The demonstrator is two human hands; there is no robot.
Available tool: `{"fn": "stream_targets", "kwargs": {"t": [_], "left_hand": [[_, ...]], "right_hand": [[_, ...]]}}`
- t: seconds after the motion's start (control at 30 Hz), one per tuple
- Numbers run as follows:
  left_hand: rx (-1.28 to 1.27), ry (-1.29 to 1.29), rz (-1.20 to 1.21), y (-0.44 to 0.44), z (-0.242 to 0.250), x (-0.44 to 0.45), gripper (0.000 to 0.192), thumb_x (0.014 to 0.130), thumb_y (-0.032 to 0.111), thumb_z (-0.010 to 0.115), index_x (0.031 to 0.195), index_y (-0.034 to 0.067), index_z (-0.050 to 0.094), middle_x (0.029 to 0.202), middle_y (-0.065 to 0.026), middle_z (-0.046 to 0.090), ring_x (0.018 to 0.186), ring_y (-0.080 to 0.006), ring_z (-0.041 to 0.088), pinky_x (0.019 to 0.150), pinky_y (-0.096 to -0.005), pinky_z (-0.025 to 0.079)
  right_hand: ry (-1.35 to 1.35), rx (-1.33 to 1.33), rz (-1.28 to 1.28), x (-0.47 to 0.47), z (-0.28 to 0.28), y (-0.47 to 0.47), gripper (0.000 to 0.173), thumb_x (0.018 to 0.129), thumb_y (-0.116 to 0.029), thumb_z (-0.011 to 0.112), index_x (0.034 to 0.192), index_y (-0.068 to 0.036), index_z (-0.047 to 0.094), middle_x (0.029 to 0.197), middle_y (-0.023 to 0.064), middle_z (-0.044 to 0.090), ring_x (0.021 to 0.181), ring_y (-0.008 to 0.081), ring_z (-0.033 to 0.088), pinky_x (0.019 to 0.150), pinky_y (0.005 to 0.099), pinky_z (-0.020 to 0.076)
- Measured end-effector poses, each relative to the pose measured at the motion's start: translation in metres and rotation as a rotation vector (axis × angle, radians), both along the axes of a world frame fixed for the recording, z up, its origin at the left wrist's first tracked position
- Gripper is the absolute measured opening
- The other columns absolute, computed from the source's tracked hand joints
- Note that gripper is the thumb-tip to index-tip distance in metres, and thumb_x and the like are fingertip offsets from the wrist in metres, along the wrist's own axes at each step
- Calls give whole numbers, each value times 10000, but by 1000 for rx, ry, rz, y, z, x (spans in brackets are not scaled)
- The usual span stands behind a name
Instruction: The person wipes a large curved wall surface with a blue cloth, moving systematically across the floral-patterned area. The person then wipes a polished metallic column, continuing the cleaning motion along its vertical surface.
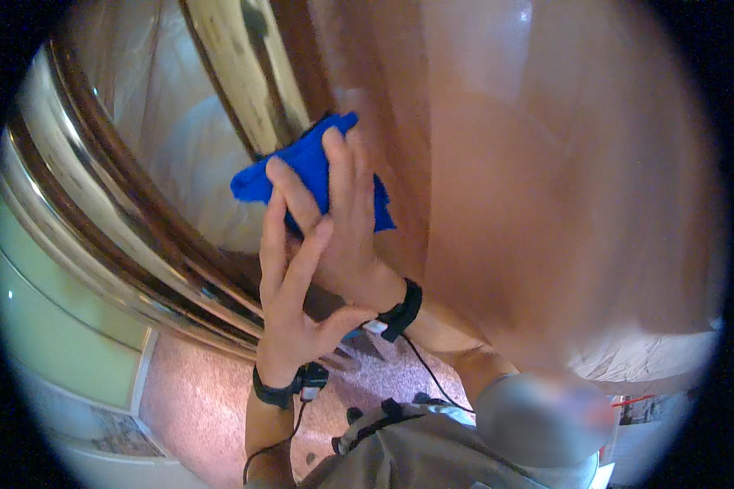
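Observation:
A blue cloth [306, 165] lies over the lower end of a shiny gold-coloured metal strip [244, 67] and against the glossy brown surface beside it. My right hand [348, 238] is on the cloth, its fingers spread over it and pressing it to the surface. Nearer the camera, my left hand [290, 318] overlaps part of the right one. Its fingers are apart, with two fingertips close to the right hand and the cloth's lower edge; whether they touch is unclear. Both wrists wear black straps with cables.
A large glossy brown reflective panel [495, 214] fills the right side. Curved polished metal mouldings [92, 165] run down the left, beside a pale green panel [61, 318]. Speckled pinkish flooring [196, 397] shows below. Crumpled pale sheeting [648, 360] is at lower right. Cables hang from both wrists.

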State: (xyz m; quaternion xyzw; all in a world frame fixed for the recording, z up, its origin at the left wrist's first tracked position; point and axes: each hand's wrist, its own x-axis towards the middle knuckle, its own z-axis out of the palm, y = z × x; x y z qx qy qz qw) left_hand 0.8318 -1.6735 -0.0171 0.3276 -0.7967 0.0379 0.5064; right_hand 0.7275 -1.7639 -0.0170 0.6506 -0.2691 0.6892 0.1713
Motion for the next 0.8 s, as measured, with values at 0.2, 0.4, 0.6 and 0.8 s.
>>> {"fn": "stream_targets", "kwargs": {"t": [0.2,0.4,0.6,0.8], "left_hand": [[46,-104,24,1,-28,9,946,807,612,889,1511,46,612,1728,-344,269,1603,-499,300,1277,-576,288],[116,-91,-49,11,-80,10,902,803,508,918,1542,99,599,1740,-323,252,1607,-502,280,1288,-588,263],[249,-120,-87,23,-89,25,912,769,437,954,1539,102,599,1732,-294,293,1586,-491,327,1271,-590,301],[145,0,168,50,-69,94,891,802,448,935,1526,49,600,1703,-298,373,1581,-465,372,1273,-552,327]], "right_hand": [[16,-12,-81,3,-45,-6,561,917,-279,791,1457,-222,648,1615,287,383,1438,609,395,1104,725,404],[104,9,-25,-6,-122,-6,590,912,-245,845,1454,-147,632,1629,294,334,1459,638,333,1156,755,334],[205,123,25,-21,-142,-6,589,849,-93,820,1421,-119,681,1641,262,364,1492,612,330,1191,723,320],[195,115,97,-19,-120,8,548,810,-23,752,1353,-97,722,1633,256,419,1502,593,343,1208,717,301]]}}
